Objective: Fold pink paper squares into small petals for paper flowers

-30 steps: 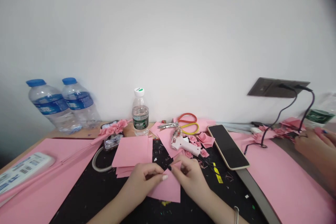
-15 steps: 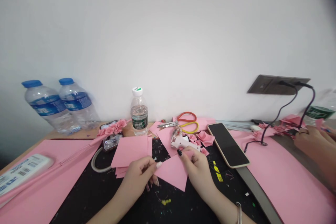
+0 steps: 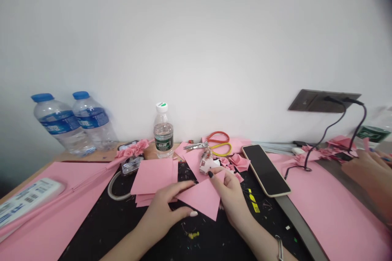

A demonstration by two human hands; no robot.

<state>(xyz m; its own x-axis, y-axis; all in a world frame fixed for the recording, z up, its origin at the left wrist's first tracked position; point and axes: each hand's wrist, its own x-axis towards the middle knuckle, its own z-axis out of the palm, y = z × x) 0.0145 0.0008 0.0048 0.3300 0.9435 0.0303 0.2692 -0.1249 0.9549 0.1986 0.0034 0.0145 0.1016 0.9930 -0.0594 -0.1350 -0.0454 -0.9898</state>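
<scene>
Seen from the left, a power strip (image 3: 30, 200) lies on a large pink sheet (image 3: 52, 216), with thin pink stems (image 3: 88, 183) fanning across it. Beyond them, at the far edge of the table, two large water bottles (image 3: 58, 124) stand against the wall, and a strip of pink paper flowers (image 3: 131, 149) rests on a phone in a clear case (image 3: 131, 164). A small water bottle (image 3: 163, 132) stands to their right. Nearer the person, a stack of pink squares (image 3: 151, 177) lies on a black mat (image 3: 101, 228). The left hand (image 3: 162, 212) is low and nearly flat, its fingers reaching to the left corner of a single pink square (image 3: 202, 197); whether it grips the corner or only rests against it cannot be told. The square is set as a diamond above the near part of the mat, just right of the stack. The right hand (image 3: 229, 195) pinches its upper right edge between thumb and forefinger, so the two hands stand apart with the square between them. In this position, the square would likely stay steadiest with both hands keeping it flat and its edges even. Further right lie a glue gun (image 3: 206, 162), scissors (image 3: 196, 145), paper roses (image 3: 239, 162) and a black phone (image 3: 266, 170). At far right, another person's hand (image 3: 367, 171) is near more pink pieces (image 3: 339, 142).
</scene>
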